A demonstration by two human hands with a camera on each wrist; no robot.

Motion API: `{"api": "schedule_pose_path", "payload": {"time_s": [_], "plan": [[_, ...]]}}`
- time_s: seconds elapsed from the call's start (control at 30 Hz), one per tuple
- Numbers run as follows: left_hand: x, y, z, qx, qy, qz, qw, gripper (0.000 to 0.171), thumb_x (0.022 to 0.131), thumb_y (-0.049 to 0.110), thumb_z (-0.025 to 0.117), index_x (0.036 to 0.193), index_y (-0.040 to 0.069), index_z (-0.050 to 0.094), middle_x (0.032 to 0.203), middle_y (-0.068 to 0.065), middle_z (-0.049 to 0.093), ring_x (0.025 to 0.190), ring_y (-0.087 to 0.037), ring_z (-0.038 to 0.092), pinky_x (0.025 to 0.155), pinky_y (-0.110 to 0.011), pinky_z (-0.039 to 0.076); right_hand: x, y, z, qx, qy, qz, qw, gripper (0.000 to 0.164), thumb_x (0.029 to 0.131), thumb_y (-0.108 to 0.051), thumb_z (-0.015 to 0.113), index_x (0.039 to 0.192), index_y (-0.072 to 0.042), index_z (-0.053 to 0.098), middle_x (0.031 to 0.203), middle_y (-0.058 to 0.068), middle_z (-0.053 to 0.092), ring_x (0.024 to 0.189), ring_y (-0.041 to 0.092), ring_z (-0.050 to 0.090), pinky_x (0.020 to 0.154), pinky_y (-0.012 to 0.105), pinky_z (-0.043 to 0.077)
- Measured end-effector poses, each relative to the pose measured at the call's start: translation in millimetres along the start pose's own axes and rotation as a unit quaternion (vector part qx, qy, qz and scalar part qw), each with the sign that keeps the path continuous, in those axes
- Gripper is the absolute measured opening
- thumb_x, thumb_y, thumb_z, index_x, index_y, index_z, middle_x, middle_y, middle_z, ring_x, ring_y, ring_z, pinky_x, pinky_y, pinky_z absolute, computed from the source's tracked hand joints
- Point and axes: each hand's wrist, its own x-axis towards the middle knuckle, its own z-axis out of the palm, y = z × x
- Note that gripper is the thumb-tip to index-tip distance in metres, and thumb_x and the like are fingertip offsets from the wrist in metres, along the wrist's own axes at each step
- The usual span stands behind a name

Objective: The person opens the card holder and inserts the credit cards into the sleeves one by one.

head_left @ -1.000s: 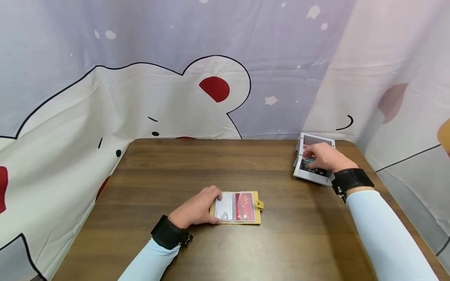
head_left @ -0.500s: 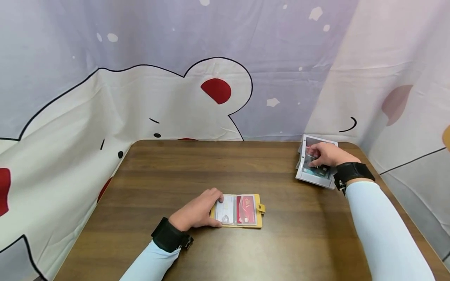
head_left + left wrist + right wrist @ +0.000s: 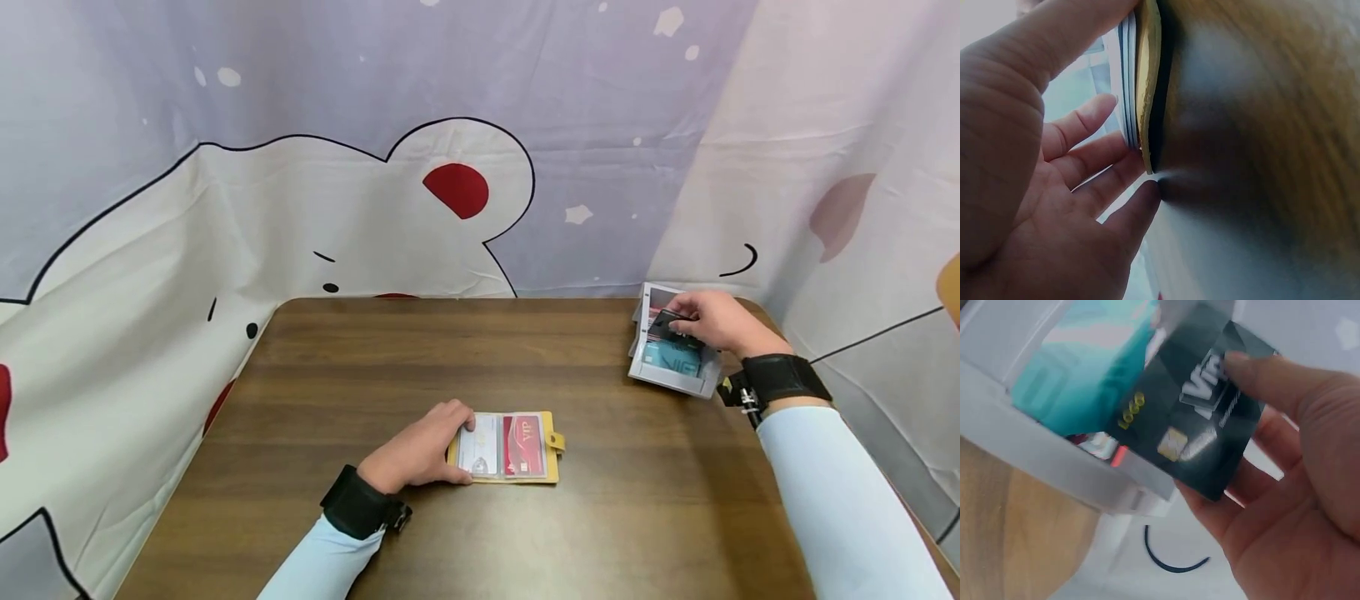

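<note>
My right hand [image 3: 726,322] pinches a black VIP card [image 3: 1179,434] with a gold chip, thumb on its face and fingers behind it. The card is raised over the grey-white box [image 3: 660,382] at the table's far right corner. In that box lies a teal card [image 3: 670,358], with a reddish one partly hidden farther back. An open yellow card holder [image 3: 553,468] lies on the table, showing a white card [image 3: 477,445] and a red VIP card [image 3: 523,445] in clear sleeves. My left hand [image 3: 417,447] holds its left edge, thumb at the near corner and fingers at the far one.
The brown wooden table [image 3: 360,358] has a patterned cloth [image 3: 585,150] hanging behind it and along its sides. A snap strap [image 3: 556,442] sticks out from the card holder's right edge. The box stands near the back cloth.
My right hand has lifted the black card and drawn back slightly to the right, uncovering the teal card in the box. The left hand and the card holder have stayed in place.
</note>
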Motion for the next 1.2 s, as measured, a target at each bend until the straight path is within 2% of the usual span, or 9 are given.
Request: {"api": "schedule_pose_path", "payload": {"time_s": [0.1, 0.23, 0.4, 0.53, 0.73, 0.9, 1.03, 1.1, 1.2], "plan": [[-0.7, -0.3, -1.6, -0.001, 0.003, 0.002, 1.0, 0.066, 0.076, 0.041, 0.09, 0.122, 0.014, 0.051, 0.119, 0.001, 0.053, 0.108, -0.014, 0.046, 0.09, -0.03, 0.05, -9, -11, -4, 0.011, 0.033, 0.017, 0.999, 0.016, 0.092, -0.012, 0.075, 0.104, -0.002, 0.071, 0.087, 0.012, 0.075, 0.076, 0.016, 0.064, 0.068, 0.034, 0.047], [-1.5, -2.5, -2.2, -0.001, 0.004, 0.001, 1.0, 0.065, 0.076, 0.041, 0.09, 0.121, 0.014, 0.051, 0.119, 0.001, 0.053, 0.108, -0.015, 0.046, 0.091, -0.03, 0.05, -19, -30, -2, 0.091, 0.011, 0.063, 0.994, 0.02, 0.094, -0.015, 0.074, 0.107, 0.0, 0.069, 0.088, 0.01, 0.076, 0.072, 0.007, 0.062, 0.065, 0.028, 0.046], [-2.2, -4.1, -2.1, -0.008, 0.009, 0.007, 0.9999, 0.064, 0.077, 0.04, 0.09, 0.119, 0.013, 0.051, 0.12, 0.0, 0.053, 0.109, -0.016, 0.046, 0.091, -0.032, 0.049, -28, -55, 14, 0.227, -0.03, 0.103, 0.968, 0.026, 0.093, -0.011, 0.072, 0.11, 0.007, 0.065, 0.09, 0.003, 0.075, 0.074, 0.0, 0.061, 0.066, 0.022, 0.05], [-2.2, -3.7, -2.0, -0.008, 0.009, 0.007, 0.9999, 0.064, 0.077, 0.04, 0.09, 0.12, 0.013, 0.051, 0.121, 0.0, 0.052, 0.109, -0.016, 0.047, 0.092, -0.032, 0.049, -35, -74, 33, 0.286, -0.031, 0.103, 0.952, 0.028, 0.088, -0.007, 0.075, 0.109, 0.009, 0.066, 0.084, 0.001, 0.074, 0.07, 0.0, 0.061, 0.064, 0.021, 0.051], [-2.0, 0.0, -2.6, 0.0, 0.005, -0.001, 1.0, 0.066, 0.077, 0.044, 0.09, 0.122, 0.015, 0.051, 0.127, 0.001, 0.051, 0.112, -0.015, 0.046, 0.093, -0.031, 0.05, -42, -104, 61, 0.349, -0.058, 0.127, 0.927, 0.03, 0.085, -0.011, 0.079, 0.105, 0.006, 0.065, 0.073, -0.007, 0.071, 0.052, 0.003, 0.046, 0.05, 0.023, 0.042], [2.8, 7.2, -1.4, 0.021, 0.014, -0.015, 0.9996, 0.072, 0.073, 0.056, 0.088, 0.122, 0.016, 0.056, 0.129, 0.0, 0.052, 0.113, -0.016, 0.046, 0.093, -0.032, 0.05, -45, -131, 84, 0.392, -0.074, 0.146, 0.905, 0.031, 0.087, -0.013, 0.079, 0.106, 0.003, 0.061, 0.074, -0.007, 0.07, 0.059, 0.005, 0.053, 0.054, 0.028, 0.05], [12.1, 19.4, 3.3, 0.047, 0.037, -0.011, 0.9981, 0.074, 0.071, 0.06, 0.088, 0.122, 0.015, 0.059, 0.133, -0.003, 0.054, 0.121, -0.022, 0.047, 0.104, -0.042, 0.046, -44, -146, 99, 0.405, -0.081, 0.147, 0.899, 0.027, 0.086, -0.012, 0.079, 0.102, 0.002, 0.063, 0.072, -0.006, 0.07, 0.057, 0.007, 0.054, 0.054, 0.029, 0.051], [18.4, 28.1, 6.5, 0.054, 0.049, 0.004, 0.9973, 0.073, 0.071, 0.06, 0.088, 0.122, 0.014, 0.06, 0.135, -0.004, 0.055, 0.127, -0.024, 0.047, 0.11, -0.046, 0.043, -43, -151, 105, 0.409, -0.082, 0.151, 0.896, 0.025, 0.085, -0.011, 0.079, 0.099, 0.001, 0.063, 0.07, -0.006, 0.069, 0.055, 0.008, 0.053, 0.053, 0.028, 0.051], [29.3, 42.4, 12.1, 0.058, 0.06, 0.042, 0.9956, 0.072, 0.074, 0.057, 0.088, 0.122, 0.012, 0.059, 0.135, -0.005, 0.057, 0.129, -0.024, 0.049, 0.112, -0.045, 0.043, -42, -157, 112, 0.413, -0.077, 0.155, 0.894, 0.021, 0.085, -0.011, 0.079, 0.096, 0.001, 0.064, 0.071, -0.004, 0.071, 0.057, 0.008, 0.057, 0.053, 0.027, 0.053]]}}
